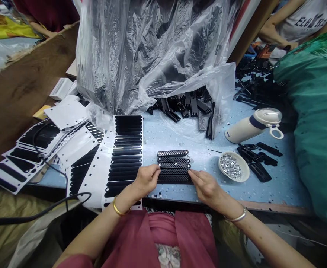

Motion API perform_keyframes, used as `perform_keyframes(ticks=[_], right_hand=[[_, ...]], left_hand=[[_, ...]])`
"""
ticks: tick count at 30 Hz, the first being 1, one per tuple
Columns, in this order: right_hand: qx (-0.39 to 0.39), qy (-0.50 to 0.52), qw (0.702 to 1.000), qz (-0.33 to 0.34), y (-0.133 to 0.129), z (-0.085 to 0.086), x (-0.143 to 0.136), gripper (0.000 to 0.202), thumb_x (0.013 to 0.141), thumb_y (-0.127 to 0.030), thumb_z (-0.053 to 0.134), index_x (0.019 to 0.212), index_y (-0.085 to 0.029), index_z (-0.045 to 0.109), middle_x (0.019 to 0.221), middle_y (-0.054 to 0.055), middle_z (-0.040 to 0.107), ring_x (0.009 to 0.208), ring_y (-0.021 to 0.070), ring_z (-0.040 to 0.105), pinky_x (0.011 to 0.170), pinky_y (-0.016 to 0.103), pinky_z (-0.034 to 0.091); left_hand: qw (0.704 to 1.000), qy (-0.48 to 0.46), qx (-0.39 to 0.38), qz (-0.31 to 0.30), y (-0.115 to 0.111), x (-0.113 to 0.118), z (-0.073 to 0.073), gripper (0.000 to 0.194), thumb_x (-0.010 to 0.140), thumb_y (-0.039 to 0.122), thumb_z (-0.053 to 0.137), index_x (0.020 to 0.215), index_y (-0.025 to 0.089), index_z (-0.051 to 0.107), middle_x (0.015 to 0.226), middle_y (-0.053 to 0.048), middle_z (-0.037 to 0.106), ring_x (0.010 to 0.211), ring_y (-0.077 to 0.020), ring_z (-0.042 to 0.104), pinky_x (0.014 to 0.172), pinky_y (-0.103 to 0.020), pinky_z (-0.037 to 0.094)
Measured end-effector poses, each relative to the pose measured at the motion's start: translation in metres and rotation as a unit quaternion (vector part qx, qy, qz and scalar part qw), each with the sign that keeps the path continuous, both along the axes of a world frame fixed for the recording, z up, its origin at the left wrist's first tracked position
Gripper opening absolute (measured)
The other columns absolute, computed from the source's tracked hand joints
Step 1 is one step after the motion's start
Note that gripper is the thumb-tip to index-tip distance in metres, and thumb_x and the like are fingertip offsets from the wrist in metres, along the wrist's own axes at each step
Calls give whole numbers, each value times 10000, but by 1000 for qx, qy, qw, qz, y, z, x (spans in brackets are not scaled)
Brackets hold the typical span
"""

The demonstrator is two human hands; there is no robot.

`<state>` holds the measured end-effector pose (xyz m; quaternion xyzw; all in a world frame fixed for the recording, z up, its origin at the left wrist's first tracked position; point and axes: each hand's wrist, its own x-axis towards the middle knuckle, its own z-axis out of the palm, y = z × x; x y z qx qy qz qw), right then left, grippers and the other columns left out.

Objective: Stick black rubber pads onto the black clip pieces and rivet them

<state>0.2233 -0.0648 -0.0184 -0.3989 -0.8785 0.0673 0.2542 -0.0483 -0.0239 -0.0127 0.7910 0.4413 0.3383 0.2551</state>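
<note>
Several black textured strips [173, 171] lie stacked in rows near the table's front edge, with small silvery pieces on some of them. My left hand [147, 179] is closed at the left end of the rows, thumb and fingers pinched on a black strip. At the right end, my right hand [207, 186] pinches the strip ends with its fingers together. A white bowl [246, 172] of small metal parts [230, 166] is to the right of my right hand. Left of my left hand lies a sheet of black stickers [126, 149].
Clear plastic bag [157, 48] with black parts [192, 104] spilling out at the back. A white bottle [249, 124] lies tilted on the right, near loose black pieces [259, 171]. More sticker sheets [35, 143] and a cable [37, 219] are left. People sit beyond; a green sack [319, 111] stands right.
</note>
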Motion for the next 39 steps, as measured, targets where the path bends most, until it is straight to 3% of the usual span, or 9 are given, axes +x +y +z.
perform_keyframes(ticks=[6,13,18,22,25,30,39], right_hand=[[13,-2,1000,4,1,0,-1,615,844,34,402,1433,-134,340,1099,190,646,883,241,620,698,403,579],[0,4,1000,-6,0,-2,-1,563,869,4,417,1414,-133,378,1123,197,644,954,260,624,726,420,578],[-9,-1,1000,4,-1,-1,0,598,839,35,403,1416,-119,365,1120,196,632,912,247,612,731,420,570],[-5,-3,1000,3,0,-1,0,616,820,45,405,1413,-117,363,1114,194,632,923,254,606,726,419,567],[1,-5,1000,3,1,0,-1,619,819,45,397,1415,-118,357,1097,191,638,908,252,608,708,413,568],[8,-10,1000,1,0,0,-2,611,826,36,388,1415,-122,359,1101,193,640,899,249,615,697,412,571],[-7,-5,1000,-3,-1,-1,-2,616,842,29,393,1433,-136,341,1119,189,637,924,257,614,716,425,572]], left_hand=[[993,-72,-96,15,2,3,3,145,824,136,531,718,143,630,488,51,520,430,-62,448,444,-155,330],[999,22,-29,-15,6,7,0,137,827,157,580,750,157,694,573,21,642,470,-74,528,490,-173,385],[999,-28,-14,15,3,3,-1,186,848,236,610,980,144,703,536,34,626,432,-77,535,446,-171,419],[998,-37,43,12,-3,-2,2,157,868,174,571,954,150,700,669,-15,708,524,-101,622,514,-199,485],[992,10,123,-1,-7,-4,4,171,875,119,525,891,144,694,617,-17,683,509,-116,610,526,-234,474],[969,114,218,-27,-11,-5,2,261,828,35,444,963,106,656,546,-4,612,452,-129,533,470,-266,388],[939,226,253,-46,-13,-17,7,410,721,-6,414,1055,99,628,566,-10,560,481,-156,496,501,-297,382]])
